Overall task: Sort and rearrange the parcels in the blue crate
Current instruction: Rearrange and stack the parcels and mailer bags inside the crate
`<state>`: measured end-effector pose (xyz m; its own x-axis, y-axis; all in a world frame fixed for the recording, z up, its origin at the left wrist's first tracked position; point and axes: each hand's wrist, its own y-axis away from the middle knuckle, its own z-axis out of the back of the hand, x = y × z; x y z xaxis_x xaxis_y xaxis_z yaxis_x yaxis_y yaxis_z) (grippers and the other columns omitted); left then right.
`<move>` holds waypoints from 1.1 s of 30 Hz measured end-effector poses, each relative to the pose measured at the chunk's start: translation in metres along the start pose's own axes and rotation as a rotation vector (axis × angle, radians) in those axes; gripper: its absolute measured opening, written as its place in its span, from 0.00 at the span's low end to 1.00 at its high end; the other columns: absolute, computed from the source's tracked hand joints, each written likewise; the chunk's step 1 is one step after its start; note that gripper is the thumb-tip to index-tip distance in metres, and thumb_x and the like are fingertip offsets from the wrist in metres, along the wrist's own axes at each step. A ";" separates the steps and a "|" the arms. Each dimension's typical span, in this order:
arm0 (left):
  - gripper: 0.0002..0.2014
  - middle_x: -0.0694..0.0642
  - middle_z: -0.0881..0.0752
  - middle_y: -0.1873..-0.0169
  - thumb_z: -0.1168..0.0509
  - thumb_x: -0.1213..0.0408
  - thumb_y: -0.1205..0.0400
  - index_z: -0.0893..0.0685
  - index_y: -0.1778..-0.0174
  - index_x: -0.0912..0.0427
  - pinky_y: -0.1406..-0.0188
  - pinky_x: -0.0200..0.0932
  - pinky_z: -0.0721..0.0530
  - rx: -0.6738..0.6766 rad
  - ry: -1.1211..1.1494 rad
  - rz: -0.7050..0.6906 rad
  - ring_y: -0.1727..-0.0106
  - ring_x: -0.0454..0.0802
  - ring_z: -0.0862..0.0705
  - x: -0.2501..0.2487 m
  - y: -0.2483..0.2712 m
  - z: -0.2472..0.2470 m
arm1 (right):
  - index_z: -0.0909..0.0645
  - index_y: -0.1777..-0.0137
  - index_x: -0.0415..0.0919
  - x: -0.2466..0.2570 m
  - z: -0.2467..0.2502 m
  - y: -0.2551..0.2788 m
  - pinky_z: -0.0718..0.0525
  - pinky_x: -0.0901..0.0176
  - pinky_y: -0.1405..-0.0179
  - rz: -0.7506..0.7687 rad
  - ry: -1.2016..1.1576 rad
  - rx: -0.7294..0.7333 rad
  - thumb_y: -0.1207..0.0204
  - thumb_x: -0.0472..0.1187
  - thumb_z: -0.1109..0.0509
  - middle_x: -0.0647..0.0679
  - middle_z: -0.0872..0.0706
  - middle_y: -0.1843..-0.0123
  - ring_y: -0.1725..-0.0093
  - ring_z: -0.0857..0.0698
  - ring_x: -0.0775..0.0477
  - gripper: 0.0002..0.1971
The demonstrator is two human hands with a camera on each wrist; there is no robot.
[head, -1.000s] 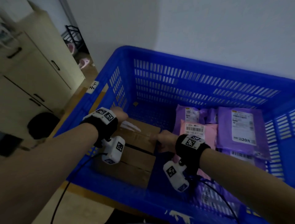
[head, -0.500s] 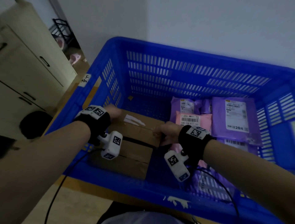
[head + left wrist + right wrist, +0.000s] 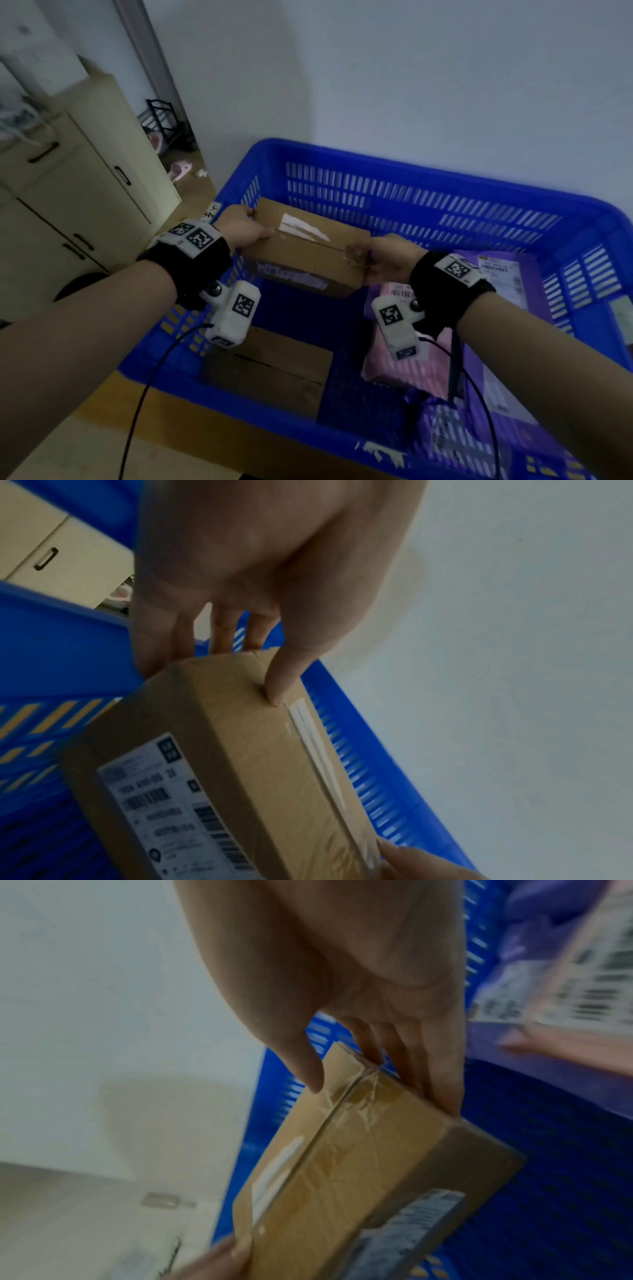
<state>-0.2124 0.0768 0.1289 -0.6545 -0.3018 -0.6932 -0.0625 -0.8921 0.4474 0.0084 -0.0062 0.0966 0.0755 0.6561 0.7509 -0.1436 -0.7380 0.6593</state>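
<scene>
A brown cardboard box (image 3: 305, 250) with a white strip on top and a shipping label on its underside hangs lifted above the blue crate (image 3: 428, 192). My left hand (image 3: 245, 228) grips its left end, thumb on top and fingers behind (image 3: 240, 647). At the other end my right hand (image 3: 371, 260) holds the taped edge the same way (image 3: 377, 1069). A second cardboard box (image 3: 274, 370) lies on the crate floor at the near left. Purple parcels (image 3: 507, 274) and a pink parcel (image 3: 407, 359) fill the right side.
A beige cabinet (image 3: 78, 192) stands left of the crate. A black rack (image 3: 164, 123) and a pink slipper (image 3: 180, 169) are on the floor beyond it. The crate's far side is against a white wall (image 3: 411, 85).
Both hands have lifted the top cardboard box off the lower box and raised it above the crate; the lower box is now uncovered.
</scene>
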 end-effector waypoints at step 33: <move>0.19 0.51 0.14 0.45 0.49 0.47 0.14 0.19 0.34 0.46 0.41 0.45 0.22 0.515 0.670 -0.579 0.40 0.47 0.18 -0.037 0.013 0.084 | 0.18 0.50 0.51 0.046 -0.014 0.123 0.30 0.53 0.45 0.613 -0.328 -0.275 0.18 0.53 0.43 0.58 0.13 0.52 0.48 0.20 0.54 0.14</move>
<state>-0.2523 0.1044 0.2073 0.1251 -0.1374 -0.9826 -0.6546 -0.7557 0.0224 -0.0198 -0.0648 0.2117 0.1867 0.0275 0.9820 -0.4925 -0.8623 0.1178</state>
